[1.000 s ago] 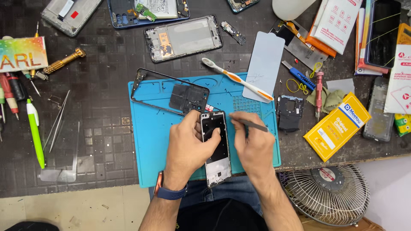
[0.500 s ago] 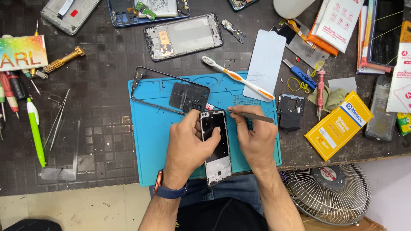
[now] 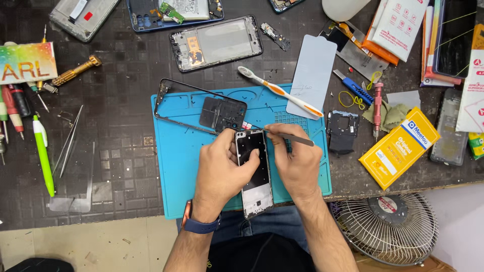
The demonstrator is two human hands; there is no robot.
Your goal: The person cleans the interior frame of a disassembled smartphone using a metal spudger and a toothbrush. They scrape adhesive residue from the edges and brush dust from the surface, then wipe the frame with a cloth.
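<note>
1. A phone frame (image 3: pixel 254 171) is gripped by the left hand (image 3: pixel 222 171) over the near edge of the blue mat (image 3: pixel 176 166).
2. Tweezers (image 3: pixel 290 137) are pinched in the right hand (image 3: pixel 297 163), their tip at the frame's top corner.
3. Work at that corner seems in hand; a steady tip is needed next.

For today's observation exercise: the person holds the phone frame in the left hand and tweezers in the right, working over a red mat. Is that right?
Not quite. The head view shows the mat is blue, not red. The left hand does hold the phone frame, and the right hand the tweezers.

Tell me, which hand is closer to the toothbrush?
Right. The right hand, holding a thin metal tool, sits just below the toothbrush. The left hand grips the phone frame, farther left.
</note>
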